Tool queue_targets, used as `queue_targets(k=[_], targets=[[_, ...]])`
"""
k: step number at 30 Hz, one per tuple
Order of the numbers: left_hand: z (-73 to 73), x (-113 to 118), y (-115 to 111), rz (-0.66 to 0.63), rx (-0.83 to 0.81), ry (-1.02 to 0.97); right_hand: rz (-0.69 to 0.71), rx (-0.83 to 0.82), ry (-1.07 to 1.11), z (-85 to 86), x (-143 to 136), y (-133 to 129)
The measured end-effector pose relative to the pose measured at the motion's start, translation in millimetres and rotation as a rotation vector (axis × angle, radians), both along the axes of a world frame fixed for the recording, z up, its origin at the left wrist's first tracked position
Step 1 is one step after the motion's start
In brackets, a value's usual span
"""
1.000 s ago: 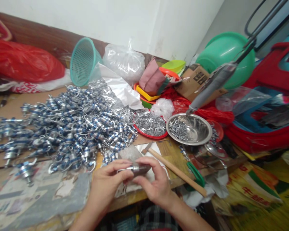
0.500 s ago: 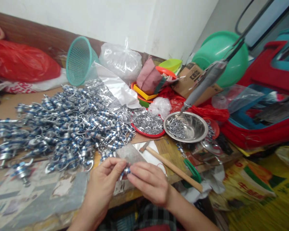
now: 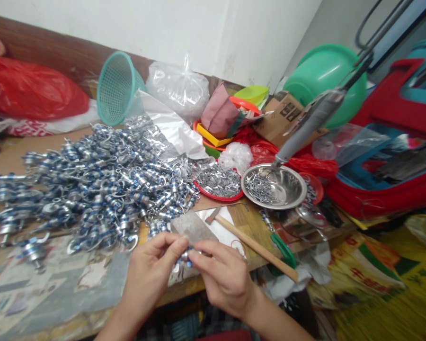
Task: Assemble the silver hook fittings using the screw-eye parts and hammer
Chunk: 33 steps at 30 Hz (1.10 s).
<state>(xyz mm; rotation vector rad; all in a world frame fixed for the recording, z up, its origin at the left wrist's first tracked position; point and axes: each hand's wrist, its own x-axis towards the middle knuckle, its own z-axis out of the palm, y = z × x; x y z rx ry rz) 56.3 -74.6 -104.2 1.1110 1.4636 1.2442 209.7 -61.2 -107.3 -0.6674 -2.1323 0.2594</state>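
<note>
A small blue-and-silver metal fitting [image 3: 185, 256] is pinched between the fingertips of both hands, just over the front edge of the bench. My left hand [image 3: 152, 265] is closed on its left side, thumb against forefinger. From the right, my right hand [image 3: 225, 274] grips it with bent fingers. Fingers cover much of the fitting. Behind the hands lies a flat grey metal plate [image 3: 191, 227]. A hammer [image 3: 255, 246] with a wooden handle rests to the right of it. A large pile of similar blue-and-silver fittings [image 3: 102, 189] spreads across the left of the bench.
A red tray [image 3: 218, 198] holds small metal strips. Beside it, a steel bowl [image 3: 287, 192] contains pins, with a grey-handled tool [image 3: 298, 128] hanging down into it. Green-handled pliers or scissors [image 3: 283, 251] lie near the right edge. A teal basket [image 3: 115, 87] and bags stand behind.
My right hand has turned and its fingers have curled more around the fitting, which shows a little more. The grey-handled tool has swung slightly right.
</note>
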Motion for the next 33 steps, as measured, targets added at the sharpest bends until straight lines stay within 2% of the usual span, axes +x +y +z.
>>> queue_targets(k=[4, 8, 10, 11, 13, 15, 16, 19, 21, 27, 33], targets=[[-10.1, 5.0, -5.5, 0.096, -0.139, -0.205, -0.026, -0.296, 0.091, -2.0, -2.8, -6.5], [-14.4, 9.8, -13.6, 0.033, -0.158, -0.395, -0.037, -0.432, 0.101, 0.3, -1.2, -8.3], [-17.1, 11.3, -13.9, 0.058, -0.14, -0.407, 0.028, -0.474, 0.014, 3.6, 3.6, 4.3], [-18.9, 11.7, -12.9, 0.071, -0.139, -0.411, 0.031, -0.471, -0.046, 5.2, 7.3, 16.3], [-23.0, 11.6, -9.4, 0.067, -0.138, -0.422, -0.106, -0.415, -0.194, 6.8, 16.5, 51.6], [-26.4, 10.5, -5.7, 0.042, -0.137, -0.422, -0.488, -0.329, -0.401, 4.3, 25.6, 95.9], [-27.4, 9.9, -4.0, 0.028, -0.139, -0.42, -0.549, -0.335, -0.456, 1.3, 28.9, 118.1], [-26.9, 7.9, 0.0, 0.008, -0.149, -0.414, -0.599, -0.372, -0.57, -11.8, 30.6, 170.0], [-24.8, 6.8, 2.4, -0.002, -0.154, -0.414, -0.604, -0.395, -0.626, -20.1, 26.4, 187.3], [-27.9, 2.7, 6.9, -0.021, -0.089, -0.455, -0.57, -0.445, -0.642, -29.9, 23.5, 189.9], [-39.1, 0.6, 7.3, 0.001, -0.073, -0.482, -0.58, -0.455, -0.43, -23.9, 35.6, 190.7]])
